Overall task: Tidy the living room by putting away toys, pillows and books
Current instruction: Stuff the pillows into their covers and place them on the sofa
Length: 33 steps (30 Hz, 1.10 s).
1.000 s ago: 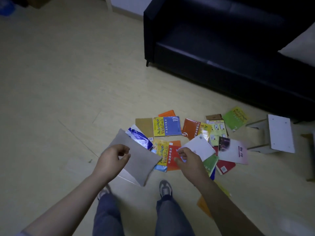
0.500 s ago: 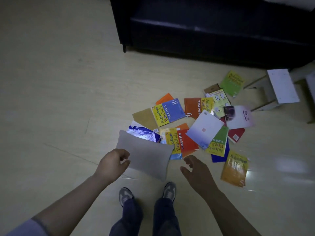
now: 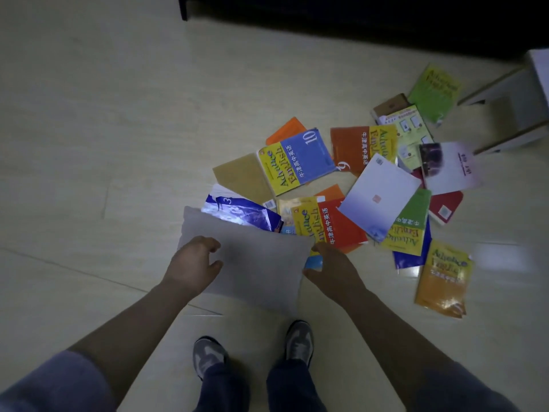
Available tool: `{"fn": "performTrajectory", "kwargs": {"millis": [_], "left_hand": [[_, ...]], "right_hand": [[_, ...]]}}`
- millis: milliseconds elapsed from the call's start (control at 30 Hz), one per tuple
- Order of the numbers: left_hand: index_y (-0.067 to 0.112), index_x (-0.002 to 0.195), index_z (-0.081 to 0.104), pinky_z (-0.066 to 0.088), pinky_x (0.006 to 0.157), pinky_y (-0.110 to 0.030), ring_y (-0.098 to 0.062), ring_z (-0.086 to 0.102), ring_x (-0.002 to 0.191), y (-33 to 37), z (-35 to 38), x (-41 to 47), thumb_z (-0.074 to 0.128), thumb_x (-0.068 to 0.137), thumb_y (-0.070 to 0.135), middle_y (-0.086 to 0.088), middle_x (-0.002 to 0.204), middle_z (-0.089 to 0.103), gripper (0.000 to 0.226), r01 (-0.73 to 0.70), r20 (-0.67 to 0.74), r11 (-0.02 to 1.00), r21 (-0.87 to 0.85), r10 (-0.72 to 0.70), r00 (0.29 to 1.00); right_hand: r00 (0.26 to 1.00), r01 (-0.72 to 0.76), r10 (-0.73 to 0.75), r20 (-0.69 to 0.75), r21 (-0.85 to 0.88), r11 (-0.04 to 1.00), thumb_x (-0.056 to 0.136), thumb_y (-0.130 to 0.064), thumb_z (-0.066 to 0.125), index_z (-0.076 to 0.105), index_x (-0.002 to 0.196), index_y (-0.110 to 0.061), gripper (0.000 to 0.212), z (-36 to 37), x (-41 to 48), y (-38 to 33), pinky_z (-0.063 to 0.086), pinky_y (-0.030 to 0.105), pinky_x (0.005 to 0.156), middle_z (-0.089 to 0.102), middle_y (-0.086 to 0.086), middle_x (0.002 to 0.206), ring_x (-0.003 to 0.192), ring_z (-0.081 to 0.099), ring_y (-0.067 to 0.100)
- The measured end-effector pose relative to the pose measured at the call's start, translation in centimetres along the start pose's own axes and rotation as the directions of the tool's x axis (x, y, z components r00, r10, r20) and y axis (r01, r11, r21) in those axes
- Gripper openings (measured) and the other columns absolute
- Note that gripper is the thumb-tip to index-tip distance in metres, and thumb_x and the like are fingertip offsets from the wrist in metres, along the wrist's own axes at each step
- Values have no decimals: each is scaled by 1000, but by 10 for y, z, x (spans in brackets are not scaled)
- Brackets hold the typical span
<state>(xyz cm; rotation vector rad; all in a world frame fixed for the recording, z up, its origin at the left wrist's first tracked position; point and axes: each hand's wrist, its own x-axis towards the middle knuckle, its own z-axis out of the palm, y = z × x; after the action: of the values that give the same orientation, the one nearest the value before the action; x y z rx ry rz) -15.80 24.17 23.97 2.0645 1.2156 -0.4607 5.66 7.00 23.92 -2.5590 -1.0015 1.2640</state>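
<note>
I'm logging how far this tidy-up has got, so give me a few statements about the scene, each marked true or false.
1. The left hand and right hand are at opposite edges of the grey pillow. True.
2. The grey pillow lies on the sofa. False: it is low over the floor, just ahead of the shoes, and overlaps some of the books.
3. The blue book marked 10 lies cover up. True.
4. The books are in one neat stack. False: they lie scattered and overlapping on the floor.
</note>
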Motion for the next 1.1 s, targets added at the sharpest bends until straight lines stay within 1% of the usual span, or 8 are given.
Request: {"fn": "performTrajectory", "kwargs": {"millis": [167, 367, 467, 567, 800, 933, 1033, 1100], "left_hand": [[12, 131, 55, 45, 92, -29, -24, 59, 109, -34, 51, 51, 68, 84, 23, -8, 128, 56, 50, -35, 38, 997, 73, 32, 999], [8, 120, 60, 46, 86, -34, -33, 58, 102, -69, 106, 110, 72, 76, 27, -14, 114, 58, 50, -77, 82, 980, 182, 63, 995], [11, 124, 57, 48, 89, -37, -31, 56, 104, -78, 123, 132, 75, 74, 36, -12, 118, 56, 59, -49, 58, 976, 213, 38, 998], [13, 128, 52, 47, 92, -39, -30, 51, 109, -84, 136, 158, 77, 71, 37, -10, 125, 51, 67, -90, 64, 969, 230, 77, 995], [21, 138, 42, 27, 107, -39, -27, 37, 129, -88, 152, 198, 73, 70, 41, -5, 141, 40, 78, -175, 133, 863, 473, 126, 983], [22, 146, 27, 19, 113, -48, -26, 26, 138, -95, 154, 212, 76, 63, 52, -5, 150, 31, 101, -195, 196, 835, 514, 106, 975], [21, 150, 13, 10, 115, -56, -25, 16, 144, -97, 154, 224, 75, 59, 61, -5, 156, 21, 118, -180, 272, 804, 567, 23, 962], [22, 150, 11, 7, 113, -62, -23, 18, 144, -97, 154, 227, 74, 54, 67, -4, 155, 22, 124, -191, 296, 766, 614, 1, 955]], "right_hand": [[998, -7, 12, 57, -87, 996, 83, -40, 69, 44, 133, -14, 61, 60, 67, 16, 43, 35, 96, 51, 8, 129, 119, 49, 23], [998, -7, 13, 62, -90, 996, 77, -39, 74, 42, 137, -12, 72, 117, 136, 37, 39, 34, 98, 46, 7, 137, 124, 45, 24], [997, 12, -1, 76, -142, 990, 70, -44, 77, 38, 139, -16, 84, 134, 161, 43, 41, 37, 98, 46, 5, 137, 125, 44, 24], [994, 67, -45, 97, -238, 969, 65, -47, 78, 34, 140, -17, 92, 148, 185, 46, 41, 38, 97, 46, 5, 135, 125, 43, 25], [987, 106, -60, 148, -323, 940, 63, -47, 76, 20, 147, -21, 105, 172, 218, 51, 28, 53, 109, 40, 8, 143, 134, 36, 29], [983, 90, -32, 180, -321, 943, 61, -54, 76, 13, 149, -22, 112, 177, 228, 58, 15, 59, 113, 35, 8, 146, 138, 30, 28], [986, 118, -67, 151, -363, 924, 60, -59, 75, 18, 148, -19, 113, 183, 230, 60, 12, 56, 114, 38, 9, 143, 137, 31, 28], [987, 142, -100, 125, -395, 908, 60, -60, 74, 29, 142, -16, 104, 186, 226, 60, 11, 53, 115, 41, 8, 138, 134, 33, 27]]}}
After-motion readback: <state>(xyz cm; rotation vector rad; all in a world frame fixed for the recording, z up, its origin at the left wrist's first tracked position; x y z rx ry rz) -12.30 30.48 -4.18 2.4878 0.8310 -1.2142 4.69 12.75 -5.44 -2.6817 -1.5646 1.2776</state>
